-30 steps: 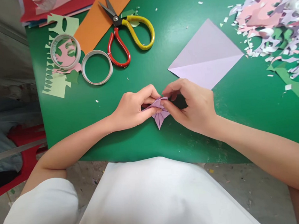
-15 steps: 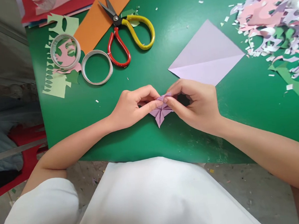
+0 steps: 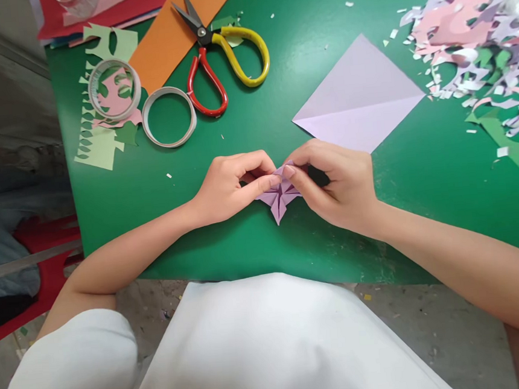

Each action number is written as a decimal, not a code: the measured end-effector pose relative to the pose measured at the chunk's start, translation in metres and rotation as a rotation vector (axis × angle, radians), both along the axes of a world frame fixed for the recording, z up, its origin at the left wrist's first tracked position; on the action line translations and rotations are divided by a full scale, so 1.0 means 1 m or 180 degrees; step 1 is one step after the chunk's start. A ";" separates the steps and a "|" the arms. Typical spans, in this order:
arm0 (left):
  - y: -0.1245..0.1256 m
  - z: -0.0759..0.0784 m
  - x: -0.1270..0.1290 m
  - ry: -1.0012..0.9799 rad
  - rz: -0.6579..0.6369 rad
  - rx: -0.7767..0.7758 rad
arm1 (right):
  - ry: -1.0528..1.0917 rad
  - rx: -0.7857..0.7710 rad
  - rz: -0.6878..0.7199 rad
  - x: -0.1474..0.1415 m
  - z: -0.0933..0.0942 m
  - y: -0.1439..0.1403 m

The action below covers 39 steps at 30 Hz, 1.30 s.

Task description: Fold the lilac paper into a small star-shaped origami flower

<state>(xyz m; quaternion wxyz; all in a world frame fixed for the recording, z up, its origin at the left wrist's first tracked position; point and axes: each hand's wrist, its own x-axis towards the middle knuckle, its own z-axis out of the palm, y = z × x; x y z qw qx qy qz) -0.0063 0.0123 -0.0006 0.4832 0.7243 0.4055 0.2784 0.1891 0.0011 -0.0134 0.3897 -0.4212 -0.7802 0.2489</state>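
Note:
A small folded purple paper piece (image 3: 279,203) with pointed flaps is held between both hands, one point toward my body. My left hand (image 3: 235,184) pinches its left side between thumb and fingers. My right hand (image 3: 338,181) is closed on its upper right edge, thumb on top near the other thumb. The fingers hide the upper part of the folds. Just beyond my right hand lies a flat lilac paper square (image 3: 359,89) with one diagonal crease.
Scissors (image 3: 202,36) with red and yellow handles lie across orange paper (image 3: 168,42). Two tape rings (image 3: 172,143) (image 3: 97,106) sit left of them, near cut green paper (image 3: 103,150). Paper scraps (image 3: 457,20) pile up at the right of the green table (image 3: 228,252).
My right hand has shifted slightly left and down. The folded paper's centre looks a little more opened, and its lower point sits slightly lower. My left hand has barely moved.

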 end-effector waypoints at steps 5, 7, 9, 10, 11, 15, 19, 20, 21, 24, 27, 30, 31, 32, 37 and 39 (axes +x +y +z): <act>0.000 -0.002 -0.001 -0.0083 0.0019 0.0004 | -0.0077 -0.0068 0.0070 0.001 0.001 0.000; -0.001 -0.003 -0.002 -0.0160 0.0062 -0.0076 | -0.0116 -0.0096 0.0133 0.001 0.001 -0.001; -0.001 -0.004 -0.003 -0.0177 0.0101 -0.0168 | -0.0202 -0.0108 0.0176 0.002 0.001 -0.001; -0.002 -0.004 -0.003 -0.0167 0.0108 -0.0201 | -0.0244 -0.0107 0.0193 0.002 0.001 -0.001; -0.002 -0.004 -0.004 -0.0157 0.0111 -0.0214 | -0.0269 -0.0104 0.0218 0.002 0.001 -0.001; -0.003 -0.005 -0.004 -0.0161 0.0162 -0.0177 | -0.0213 -0.0165 0.0337 0.002 -0.001 -0.001; -0.004 -0.007 -0.002 -0.0234 0.0179 0.0002 | -0.0107 -0.0153 0.0363 0.001 -0.002 0.000; -0.005 -0.008 -0.002 -0.0303 0.0205 0.0081 | -0.0115 -0.0131 0.0372 0.001 -0.002 0.000; -0.005 -0.009 -0.001 -0.0370 0.0229 0.0186 | -0.0146 -0.0105 0.0387 0.001 -0.002 0.000; -0.007 -0.011 0.000 -0.0327 0.0217 0.0799 | -0.0296 -0.0005 0.0451 0.001 -0.002 0.001; -0.009 -0.012 0.000 0.0139 0.0184 0.1658 | -0.0351 0.0075 0.0495 0.002 -0.002 0.001; -0.011 -0.011 0.000 0.0353 0.0186 0.2098 | -0.0272 0.0103 0.0506 0.003 -0.002 -0.001; -0.011 -0.011 0.001 0.0341 0.0171 0.2159 | -0.0222 0.0106 0.0474 0.003 -0.002 -0.002; -0.012 -0.011 0.001 0.0318 0.0141 0.2185 | -0.0166 0.0097 0.0415 0.004 -0.002 -0.004; -0.013 -0.010 0.001 0.0204 0.0197 0.2208 | 0.0101 0.0021 0.0284 0.003 0.000 -0.008; -0.013 -0.010 0.001 0.0250 0.0308 0.2268 | 0.0122 0.0067 0.0294 0.003 0.002 -0.008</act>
